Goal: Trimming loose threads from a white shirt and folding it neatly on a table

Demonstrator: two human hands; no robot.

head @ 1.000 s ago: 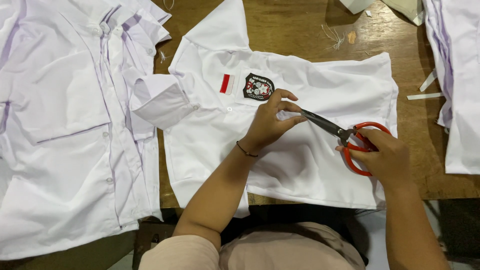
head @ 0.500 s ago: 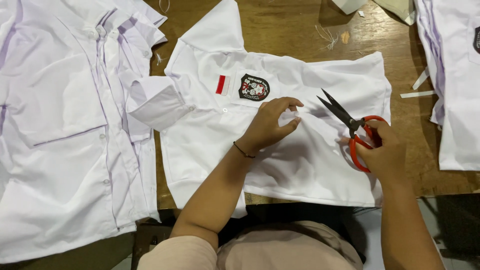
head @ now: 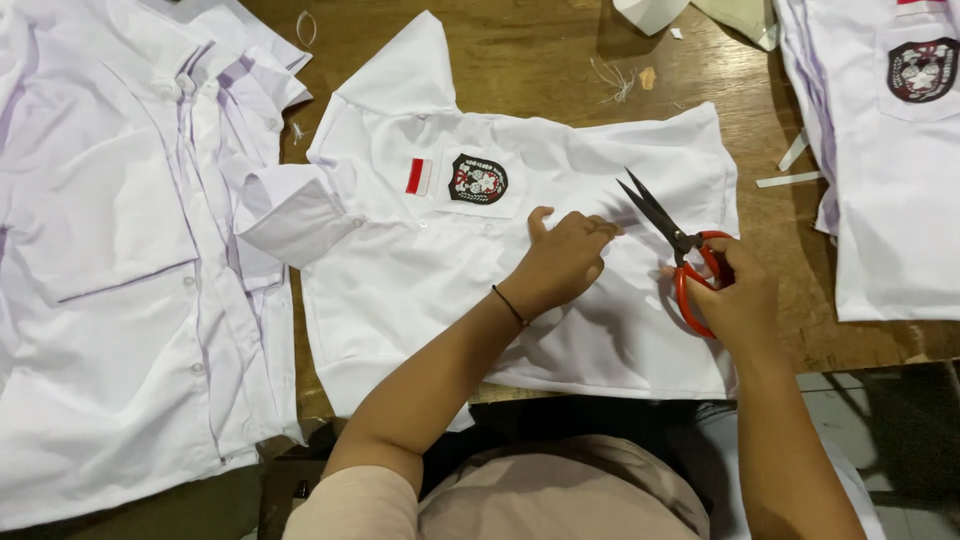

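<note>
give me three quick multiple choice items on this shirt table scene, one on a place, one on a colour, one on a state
1. Where does the left hand rest?
A. on the white shirt spread on the table
B. on the bare wood
C. on the shirt pile at the far left

2. What colour are the handles of the scissors?
A. blue
B. red-orange
C. black

3. How do the scissor blades stand?
A. shut flat
B. parted, tips pointing away from the person
C. hidden under cloth

Key: 1 A, the left hand lies with curled fingers on the white shirt, right of its dark badge. 2 B, the loops in the right hand are red-orange. 3 B, the two dark blades show a slight gap and point up and left above the shirt.
</note>
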